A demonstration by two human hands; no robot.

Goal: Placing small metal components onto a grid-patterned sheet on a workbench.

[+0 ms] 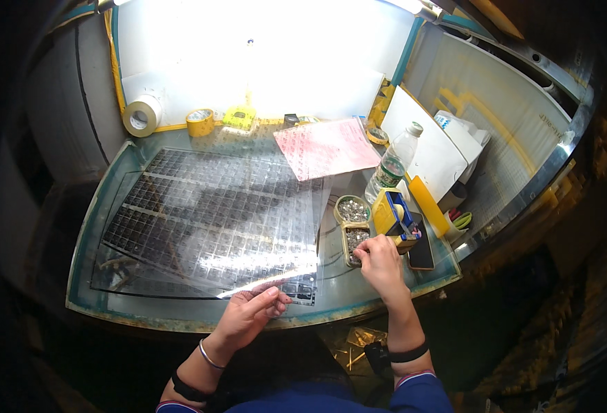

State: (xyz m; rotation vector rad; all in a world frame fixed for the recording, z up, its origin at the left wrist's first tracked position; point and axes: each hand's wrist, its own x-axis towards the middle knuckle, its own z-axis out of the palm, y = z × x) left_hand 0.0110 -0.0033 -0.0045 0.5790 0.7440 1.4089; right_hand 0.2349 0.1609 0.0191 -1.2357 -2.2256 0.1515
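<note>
A large clear plastic sheet (276,241) printed with a dark grid lies across the glass tabletop, with bright glare along its near edge. My left hand (248,316) is closed at that near edge, thumb against fingers, pinching the sheet's raised margin. Over the rectangular tin (348,256) of small silvery pieces is my right hand (381,265). Its thumb and fingertips are pressed together at the tin's right side; whatever lies between them is too small to make out. Touching the far end of this tin is a round tin (352,199), also full of small silvery bits.
A yellow and blue tape dispenser (389,213) and a dark phone (422,251) sit right of the tins. Behind stand a clear bottle (391,165) and a pink sheet (327,148). Tape rolls (200,122) line the back edge. Scissors with green handles (462,220) are at the right.
</note>
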